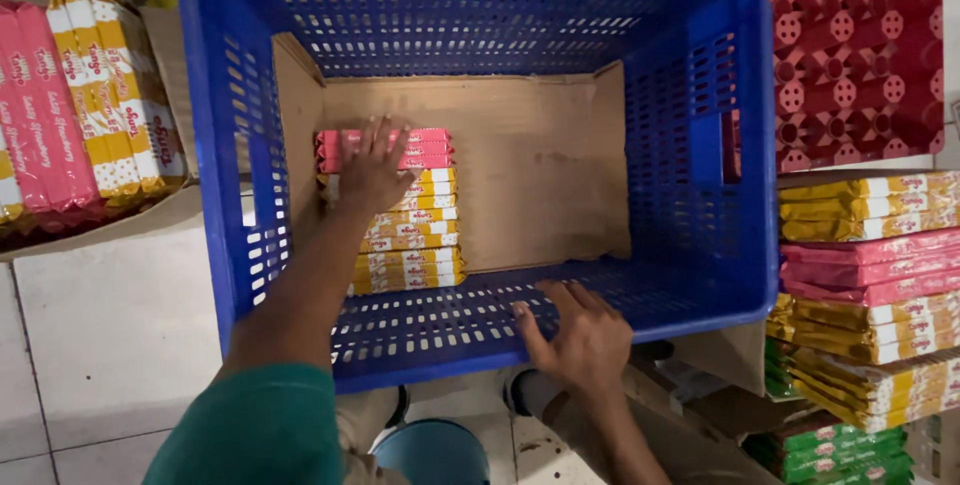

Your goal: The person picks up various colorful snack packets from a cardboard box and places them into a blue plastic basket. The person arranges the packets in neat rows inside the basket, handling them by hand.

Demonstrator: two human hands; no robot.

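Inside the blue crate (480, 5), your left hand (372, 170) lies flat with fingers spread on the stack of pink and yellow wafer packs (410, 235) at its cardboard-lined left wall. Your right hand (580, 337) rests on the crate's near rim, fingers loosely apart, clasping nothing.

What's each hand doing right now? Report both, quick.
Left hand: open, fingers spread flat on the stacked wafer packs inside the blue crate.
Right hand: open, resting on the crate's near rim, holding nothing.
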